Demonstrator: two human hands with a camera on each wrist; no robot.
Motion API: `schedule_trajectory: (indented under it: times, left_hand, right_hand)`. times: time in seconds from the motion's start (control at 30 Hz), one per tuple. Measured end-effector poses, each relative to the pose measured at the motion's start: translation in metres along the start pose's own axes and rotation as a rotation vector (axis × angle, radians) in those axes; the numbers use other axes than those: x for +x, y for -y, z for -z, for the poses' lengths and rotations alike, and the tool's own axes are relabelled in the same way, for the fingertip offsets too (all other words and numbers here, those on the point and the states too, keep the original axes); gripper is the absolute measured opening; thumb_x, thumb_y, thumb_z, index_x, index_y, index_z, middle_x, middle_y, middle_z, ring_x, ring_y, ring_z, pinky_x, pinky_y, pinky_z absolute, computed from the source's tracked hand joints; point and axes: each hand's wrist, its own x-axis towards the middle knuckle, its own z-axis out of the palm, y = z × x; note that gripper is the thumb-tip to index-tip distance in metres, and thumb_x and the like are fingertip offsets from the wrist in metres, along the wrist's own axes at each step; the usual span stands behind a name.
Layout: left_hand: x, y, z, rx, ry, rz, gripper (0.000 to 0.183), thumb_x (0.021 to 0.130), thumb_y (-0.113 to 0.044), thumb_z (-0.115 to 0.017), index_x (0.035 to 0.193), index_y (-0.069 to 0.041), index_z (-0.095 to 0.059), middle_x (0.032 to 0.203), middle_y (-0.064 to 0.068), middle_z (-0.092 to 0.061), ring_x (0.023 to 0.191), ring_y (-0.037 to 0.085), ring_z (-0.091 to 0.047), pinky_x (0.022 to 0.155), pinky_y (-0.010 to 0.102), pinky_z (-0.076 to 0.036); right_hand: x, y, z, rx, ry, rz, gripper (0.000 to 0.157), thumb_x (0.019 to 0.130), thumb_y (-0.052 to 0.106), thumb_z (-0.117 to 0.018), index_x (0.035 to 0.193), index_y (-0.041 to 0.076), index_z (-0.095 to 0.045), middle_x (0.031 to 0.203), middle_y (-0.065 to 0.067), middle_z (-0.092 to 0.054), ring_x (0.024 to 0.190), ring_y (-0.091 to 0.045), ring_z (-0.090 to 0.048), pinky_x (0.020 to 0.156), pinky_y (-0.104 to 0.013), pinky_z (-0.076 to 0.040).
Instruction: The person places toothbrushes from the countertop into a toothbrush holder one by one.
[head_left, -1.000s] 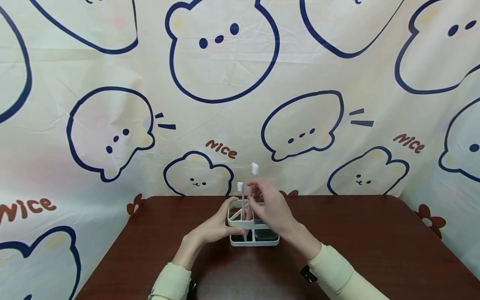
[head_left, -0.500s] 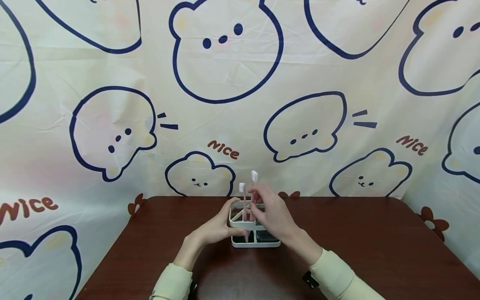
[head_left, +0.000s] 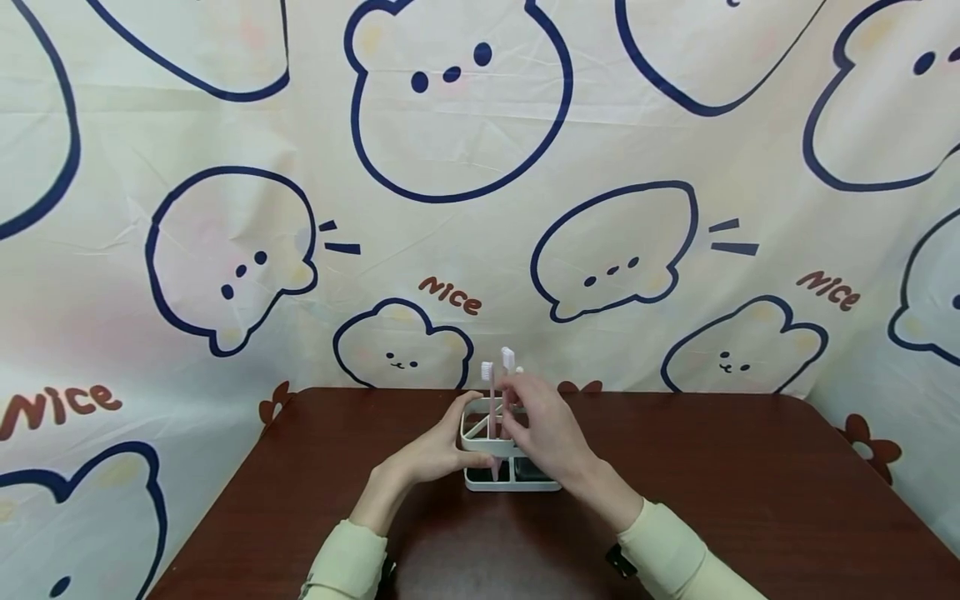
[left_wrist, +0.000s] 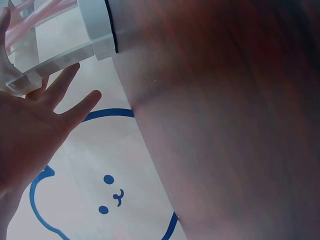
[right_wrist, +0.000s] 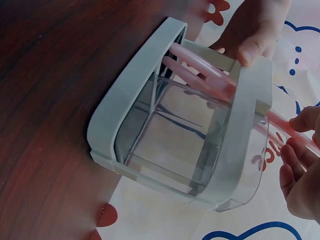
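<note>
A white two-tier toothbrush holder (head_left: 513, 486) stands on the table. My left hand (head_left: 423, 454) grips its left side, with the thumb (right_wrist: 252, 49) on the front of the upper rim and other fingers behind. One pink toothbrush (head_left: 492, 408) stands in a slot, bristle head up. My right hand (head_left: 553, 429) pinches a second pink toothbrush (head_left: 508, 360) near its upper end. In the right wrist view both pink handles (right_wrist: 200, 61) pass through the upper rim, with their lower ends down by the base. A clear cup (right_wrist: 205, 167) sits in the holder beside them.
The dark brown table (head_left: 712, 475) spreads around the holder. Behind its far edge hangs a cream cloth (head_left: 622, 142) printed with cartoon bears. The holder stands close to that edge.
My right hand has lowered the second toothbrush, so its head now sits only a little above the first one's. The left hand keeps its grip on the holder.
</note>
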Motion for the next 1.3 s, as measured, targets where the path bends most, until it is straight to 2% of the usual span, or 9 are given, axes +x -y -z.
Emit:
schedule_trajectory:
  times: [0.33, 0.57, 0.73, 0.97, 1.13, 1.2, 1.3]
  left_hand:
    - [0.001, 0.000, 0.001, -0.015, 0.008, -0.001, 0.093, 0.084, -0.034, -0.078, 0.152, -0.030, -0.015, 0.140, 0.002, -0.041, 0.121, 0.025, -0.052, 0.107, 0.053, -0.043]
    - [0.004, -0.003, -0.001, 0.005, 0.008, -0.008, 0.089, 0.085, -0.033, -0.078, 0.150, -0.030, -0.018, 0.139, 0.006, -0.043, 0.116, 0.023, -0.055, 0.104, 0.052, -0.045]
    - [0.005, -0.004, -0.001, 0.018, 0.001, -0.003, 0.089, 0.084, -0.033, -0.078, 0.150, -0.029, -0.018, 0.138, 0.006, -0.044, 0.116, 0.023, -0.054, 0.105, 0.053, -0.044]
    - [0.002, 0.000, 0.000, 0.016, -0.016, 0.014, 0.092, 0.083, -0.038, -0.079, 0.152, -0.034, -0.017, 0.143, 0.007, -0.041, 0.124, 0.027, -0.049, 0.108, 0.059, -0.040]
    - [-0.005, 0.001, 0.005, 0.039, -0.025, 0.058, 0.108, 0.079, -0.048, -0.080, 0.158, -0.034, -0.006, 0.161, 0.006, -0.021, 0.142, 0.030, -0.033, 0.111, 0.066, -0.031]
    - [-0.009, 0.000, 0.009, 0.062, -0.032, 0.072, 0.111, 0.078, -0.050, -0.079, 0.158, -0.035, -0.004, 0.164, 0.004, -0.014, 0.148, 0.031, -0.025, 0.112, 0.066, -0.029]
    - [-0.014, -0.002, 0.021, 0.135, -0.070, 0.079, 0.105, 0.081, -0.054, -0.075, 0.159, -0.035, -0.007, 0.166, 0.002, -0.011, 0.151, 0.030, -0.018, 0.114, 0.067, -0.025]
  right_hand:
    - [-0.007, -0.005, -0.004, -0.142, 0.025, 0.025, 0.034, 0.083, 0.014, -0.078, 0.113, 0.016, -0.062, 0.093, 0.004, -0.064, 0.083, -0.009, -0.048, 0.072, -0.025, -0.049]
    - [-0.017, -0.008, -0.003, -0.251, 0.018, 0.083, 0.028, 0.085, 0.015, -0.075, 0.109, 0.016, -0.062, 0.094, 0.003, -0.066, 0.088, -0.015, -0.055, 0.078, -0.034, -0.048]
    - [-0.023, -0.010, -0.001, -0.297, 0.034, 0.066, 0.020, 0.087, 0.019, -0.072, 0.105, 0.019, -0.062, 0.095, 0.003, -0.065, 0.089, -0.017, -0.055, 0.077, -0.033, -0.042]
    - [-0.033, -0.015, 0.011, -0.238, 0.079, 0.005, 0.017, 0.089, 0.022, -0.073, 0.104, 0.020, -0.066, 0.098, 0.004, -0.066, 0.093, -0.015, -0.055, 0.083, -0.035, -0.045]
    - [-0.042, -0.028, 0.024, -0.144, 0.041, -0.055, 0.026, 0.087, 0.025, -0.077, 0.109, 0.015, -0.067, 0.101, 0.001, -0.066, 0.092, -0.015, -0.056, 0.085, -0.040, -0.050]
    - [-0.046, -0.034, 0.030, -0.104, 0.032, -0.107, 0.031, 0.088, 0.028, -0.076, 0.113, 0.014, -0.067, 0.105, -0.001, -0.067, 0.096, -0.016, -0.058, 0.088, -0.043, -0.051]
    - [-0.051, -0.046, 0.042, -0.006, 0.058, -0.248, 0.037, 0.093, 0.035, -0.070, 0.123, 0.014, -0.064, 0.117, -0.004, -0.066, 0.107, -0.022, -0.059, 0.095, -0.050, -0.050]
